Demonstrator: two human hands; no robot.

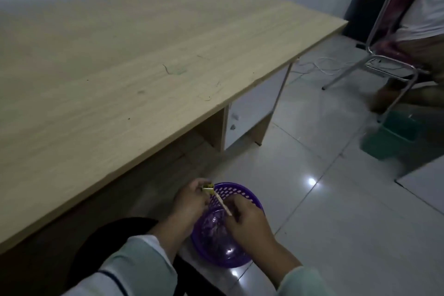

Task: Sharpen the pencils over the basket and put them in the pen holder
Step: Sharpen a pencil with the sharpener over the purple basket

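A purple perforated basket [236, 251] sits on the tiled floor at the bottom centre, with shavings inside. Over its far rim my left hand [188, 202] pinches a small yellow sharpener [208, 188]. A pale wooden pencil [222, 202] runs from the sharpener down to my right hand [251, 222], which grips its lower end above the basket. The pencil's tip is hidden inside the sharpener. No pen holder is in view.
A long light-wood desk [134, 74] fills the left and centre, with a white drawer unit [254, 113] under its right end. A metal-framed chair [389, 55] with a person seated stands at the upper right. White cables lie on the floor.
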